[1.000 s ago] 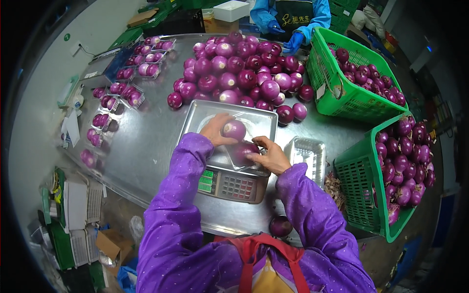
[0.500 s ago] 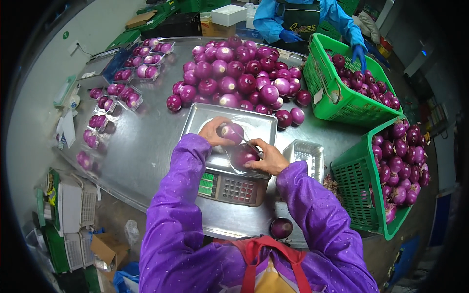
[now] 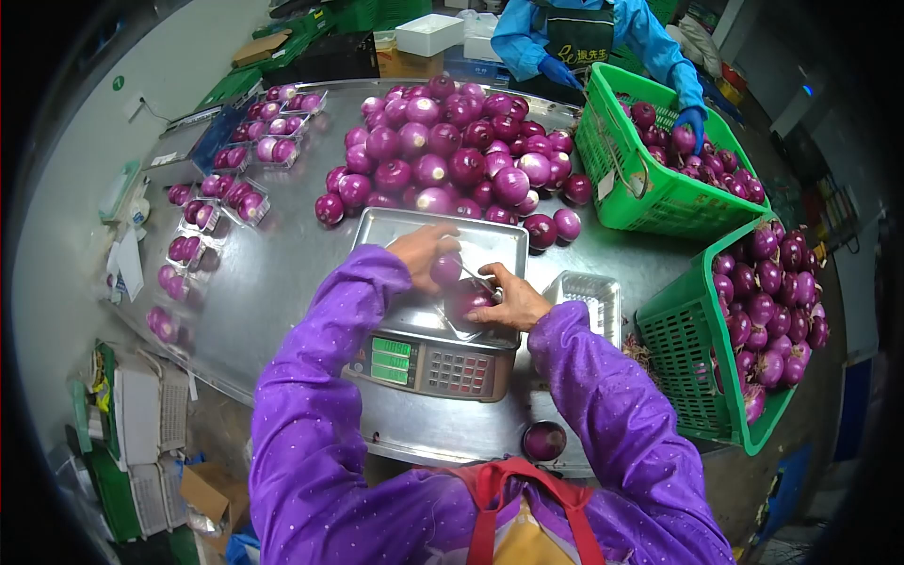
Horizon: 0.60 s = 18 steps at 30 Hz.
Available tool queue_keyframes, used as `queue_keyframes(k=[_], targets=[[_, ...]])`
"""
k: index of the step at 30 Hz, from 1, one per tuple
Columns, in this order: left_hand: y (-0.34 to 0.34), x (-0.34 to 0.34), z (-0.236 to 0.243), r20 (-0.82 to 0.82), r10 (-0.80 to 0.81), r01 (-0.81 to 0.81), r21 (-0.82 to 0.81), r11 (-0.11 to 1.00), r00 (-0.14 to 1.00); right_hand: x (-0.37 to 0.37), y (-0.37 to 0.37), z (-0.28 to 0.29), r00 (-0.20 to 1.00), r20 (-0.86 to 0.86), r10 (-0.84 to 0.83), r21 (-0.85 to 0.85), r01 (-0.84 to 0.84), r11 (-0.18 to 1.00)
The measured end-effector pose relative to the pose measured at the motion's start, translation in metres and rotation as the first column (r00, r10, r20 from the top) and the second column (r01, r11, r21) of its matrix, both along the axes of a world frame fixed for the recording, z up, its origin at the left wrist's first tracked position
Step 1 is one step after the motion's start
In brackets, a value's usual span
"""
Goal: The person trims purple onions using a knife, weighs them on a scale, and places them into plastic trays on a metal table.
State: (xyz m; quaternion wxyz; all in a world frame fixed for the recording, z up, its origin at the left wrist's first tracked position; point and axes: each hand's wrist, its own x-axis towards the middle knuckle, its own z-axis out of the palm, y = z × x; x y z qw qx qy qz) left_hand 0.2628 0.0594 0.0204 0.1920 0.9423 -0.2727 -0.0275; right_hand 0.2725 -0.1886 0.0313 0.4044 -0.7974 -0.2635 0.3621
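Note:
Over the metal pan (image 3: 377, 226) of a weighing scale, my left hand (image 3: 426, 252) curls its fingers round a peeled red onion (image 3: 446, 270), slightly blurred. Beside it a darker red onion (image 3: 468, 298) sits in a small clear plastic tray (image 3: 461, 330). My right hand (image 3: 516, 299) grips that tray's right side, its thumb against the darker onion. Green figures glow on the scale's display (image 3: 391, 361), next to a keypad (image 3: 456, 372).
A heap of red onions (image 3: 433, 151) lies beyond the scale. Packed trays (image 3: 247, 202) stand at left, empty clear trays (image 3: 589, 297) at right. Two green crates (image 3: 612, 202) hold onions; a person's blue-gloved hand (image 3: 690, 127) reaches into the far one. One onion (image 3: 544, 440) lies near me.
My left hand has lowered its onion toward the tray beside the darker one. The scale's display now shows more plainly. Across the table, the gloved hand has shifted among the crate's onions.

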Motion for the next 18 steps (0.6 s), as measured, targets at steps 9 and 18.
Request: queue_keyframes(k=[9,18], targets=[[-0.002,-0.051,-0.054,-0.470,0.059,-0.451,-0.869,-0.202,0.881,-0.005,-0.001,-0.017,0.967,0.238,-0.088,0.222,0.034,0.974],[0.008,-0.054,-0.016,-0.343,0.244,-0.409,-0.588,0.698,0.907,-0.012,-0.016,-0.012,0.887,-0.019,-0.462,0.248,0.452,0.857]])
